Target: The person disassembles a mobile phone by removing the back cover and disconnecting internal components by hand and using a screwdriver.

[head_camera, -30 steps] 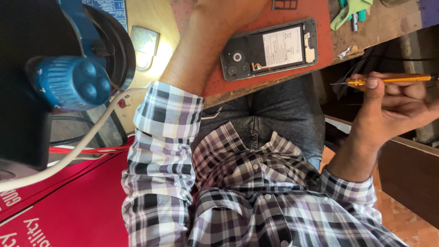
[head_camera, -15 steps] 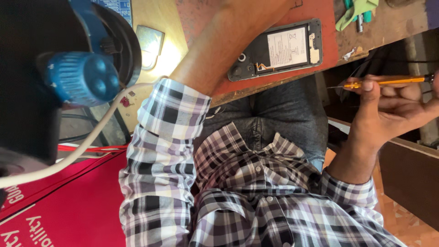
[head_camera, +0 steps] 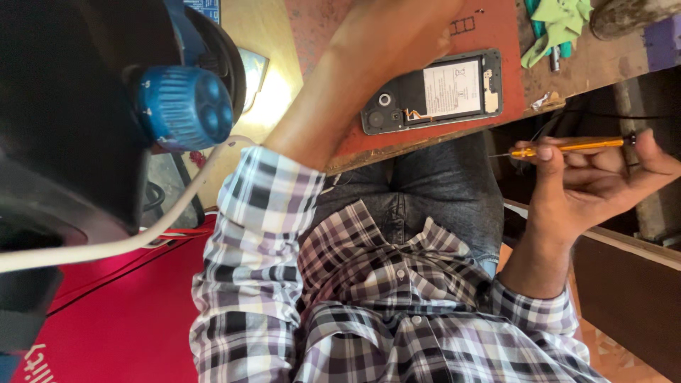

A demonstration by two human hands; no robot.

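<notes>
Blackness fills the far left, where a dark device body carries one ribbed blue knob [head_camera: 183, 108] with a white cable [head_camera: 163, 220] curving away beneath it; below that lies a red surface [head_camera: 120, 312] that runs to the bottom edge.

Just right of the knob, one forearm in a rolled plaid sleeve [head_camera: 252, 241] rises across the yellow bench [head_camera: 266, 42] and onto the red work mat [head_camera: 489, 35]; that left hand [head_camera: 397, 28] reaches the top edge of the view and is cut off there, so I cannot tell whether it is open or closed.

One phone with its back cover off [head_camera: 434, 92] lies flat on the mat, just beside that hand and close to the bench's front edge; bare mat shows above it; one green cloth [head_camera: 560, 21] and a few small tools lie further right on the bench top.

Below the bench edge, the lap in dark jeans [head_camera: 440, 191] leaves open room.

At the right, clear of the bench and well apart from the phone, the right hand [head_camera: 589, 184] grips one orange-handled screwdriver [head_camera: 574, 147] between thumb and fingers, its thin tip pointing left.
</notes>
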